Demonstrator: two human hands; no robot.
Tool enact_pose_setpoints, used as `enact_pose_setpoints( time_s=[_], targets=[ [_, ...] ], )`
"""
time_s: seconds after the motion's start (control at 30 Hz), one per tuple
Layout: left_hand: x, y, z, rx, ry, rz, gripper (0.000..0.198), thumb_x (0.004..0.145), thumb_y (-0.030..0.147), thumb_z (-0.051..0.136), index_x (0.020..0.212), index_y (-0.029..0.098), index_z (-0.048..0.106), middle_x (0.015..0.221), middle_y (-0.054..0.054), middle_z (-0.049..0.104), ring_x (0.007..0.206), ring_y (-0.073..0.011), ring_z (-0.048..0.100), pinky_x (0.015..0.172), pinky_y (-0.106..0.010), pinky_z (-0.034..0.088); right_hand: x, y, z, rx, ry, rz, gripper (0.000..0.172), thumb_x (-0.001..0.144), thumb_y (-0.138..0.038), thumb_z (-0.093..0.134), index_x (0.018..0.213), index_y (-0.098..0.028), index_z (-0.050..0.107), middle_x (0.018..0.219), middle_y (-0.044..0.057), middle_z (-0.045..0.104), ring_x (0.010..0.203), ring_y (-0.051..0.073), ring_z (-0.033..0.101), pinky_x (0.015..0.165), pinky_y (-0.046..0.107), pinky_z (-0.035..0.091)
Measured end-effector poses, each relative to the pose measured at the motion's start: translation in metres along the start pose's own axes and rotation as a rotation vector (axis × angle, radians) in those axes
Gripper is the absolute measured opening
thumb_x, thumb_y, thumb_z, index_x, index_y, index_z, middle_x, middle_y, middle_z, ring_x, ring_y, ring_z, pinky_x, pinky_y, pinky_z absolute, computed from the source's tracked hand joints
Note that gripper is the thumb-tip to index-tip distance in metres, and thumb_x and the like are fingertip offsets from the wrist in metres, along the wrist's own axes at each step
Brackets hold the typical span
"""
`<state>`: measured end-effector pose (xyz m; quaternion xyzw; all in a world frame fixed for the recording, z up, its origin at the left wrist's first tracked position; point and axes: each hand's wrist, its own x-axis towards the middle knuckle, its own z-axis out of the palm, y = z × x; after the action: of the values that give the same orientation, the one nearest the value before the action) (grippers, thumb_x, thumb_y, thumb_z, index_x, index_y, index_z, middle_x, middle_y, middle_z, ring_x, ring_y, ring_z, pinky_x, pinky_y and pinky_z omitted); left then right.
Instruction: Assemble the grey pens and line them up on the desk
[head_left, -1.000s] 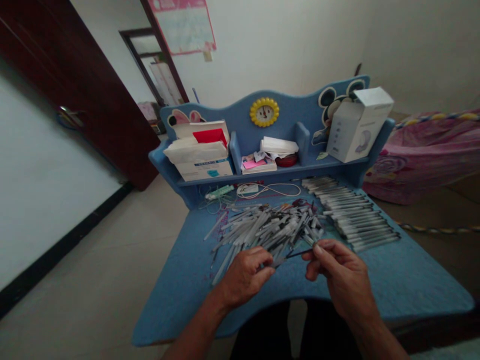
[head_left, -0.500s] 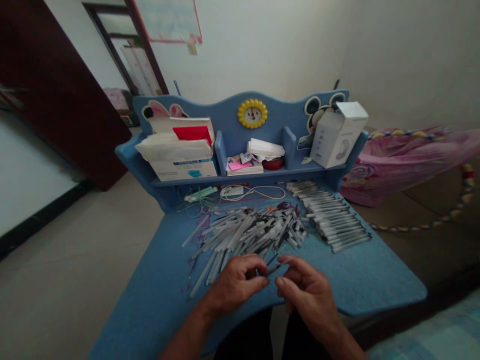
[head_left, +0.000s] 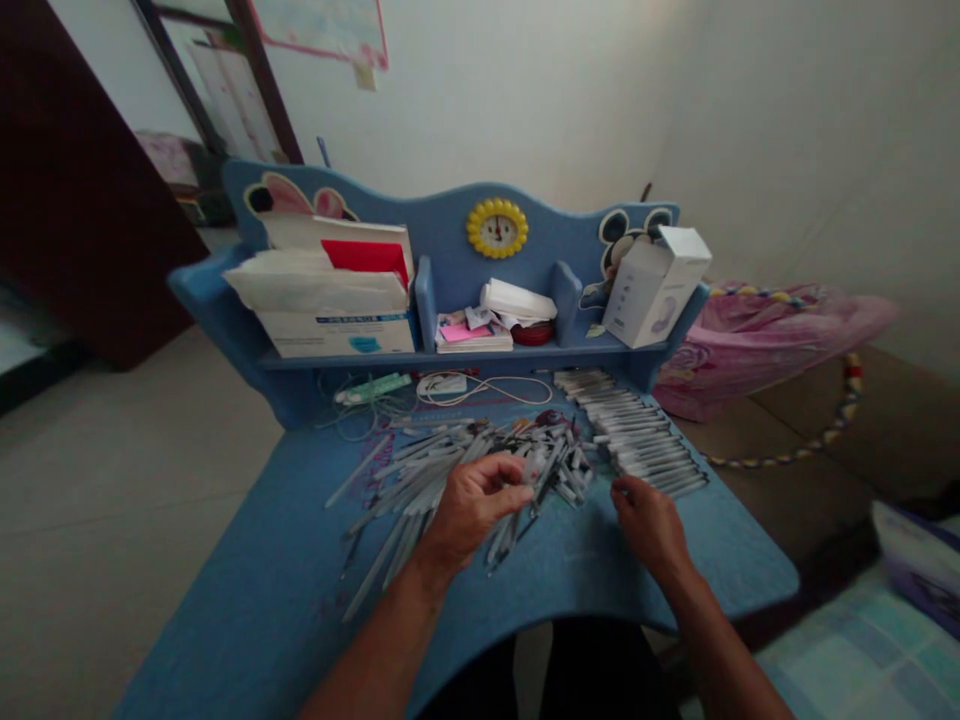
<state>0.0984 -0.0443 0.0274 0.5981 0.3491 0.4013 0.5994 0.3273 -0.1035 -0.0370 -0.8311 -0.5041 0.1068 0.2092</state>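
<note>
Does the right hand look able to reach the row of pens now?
Probably yes: the right hand is close to the near end of the row of pens, with nothing visible blocking it.

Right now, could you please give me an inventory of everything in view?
desk: 1, blue, centre
shelf: 1, blue, desk's far side
pen parts: many, grey, mid-desk
pens: many, pale, rowed on right
cord: 1, white, behind pen parts
carton: 1, white, shelf's left
sheet: 1, red, in carton
clock: 1, yellow, shelf's back
papers: several, white, pink, mid-shelf
tall box: 1, white, shelf's right
door: 1, dark red, far left
poster: 1, pale, upper left
cloth: 1, pink, right of shelf
hoop: 1, multicoloured, right of desk
cover: 1, pale blue, lower right
legs: 2, dark, bottom centre
left hand: 1, bare, over pen parts
right hand: 1, bare, near pens
</note>
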Motion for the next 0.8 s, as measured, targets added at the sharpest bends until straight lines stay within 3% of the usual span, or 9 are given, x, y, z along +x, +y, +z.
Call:
enact_pose_setpoints(
  time_s=[0.2, 0.5, 0.8],
  targets=[
    [0.007, -0.017, 0.004, -0.177, -0.009, -0.122, 0.017, 0.062, 0.024, 0.069, 0.073, 0.013, 0.060, 0.085, -0.008, 0.069, 0.068, -0.0153, 0.061, 0.047, -0.020, 0.038, 0.001, -0.003, -0.008, -0.374, -0.036, 0.039, 0.034, 0.087, -0.024, 0.035, 0.107, -0.025, 0.063, 0.079, 0.011, 0.070, 0.075, 0.025, 0.065, 0.059, 0.030, 0.039],
    [0.001, -0.022, -0.006, -0.273, 0.014, -0.139, 0.012, 0.063, 0.018, 0.067, 0.072, 0.012, 0.061, 0.079, -0.006, 0.069, 0.065, -0.0141, 0.062, 0.046, -0.020, 0.040, 0.000, -0.005, 0.000, -0.523, -0.101, 0.043, 0.036, 0.087, -0.023, 0.035, 0.116, -0.021, 0.058, 0.076, 0.013, 0.070, 0.071, 0.025, 0.066, 0.059, 0.032, 0.042],
    [0.001, -0.026, -0.006, -0.278, -0.032, -0.157, 0.012, 0.063, 0.017, 0.068, 0.070, 0.012, 0.059, 0.080, -0.006, 0.069, 0.065, -0.0144, 0.062, 0.046, -0.019, 0.040, -0.005, 0.010, 0.003, -0.390, -0.045, 0.082, 0.033, 0.088, -0.028, 0.038, 0.111, -0.022, 0.060, 0.083, 0.010, 0.070, 0.078, 0.023, 0.065, 0.064, 0.029, 0.040]
  ],
)
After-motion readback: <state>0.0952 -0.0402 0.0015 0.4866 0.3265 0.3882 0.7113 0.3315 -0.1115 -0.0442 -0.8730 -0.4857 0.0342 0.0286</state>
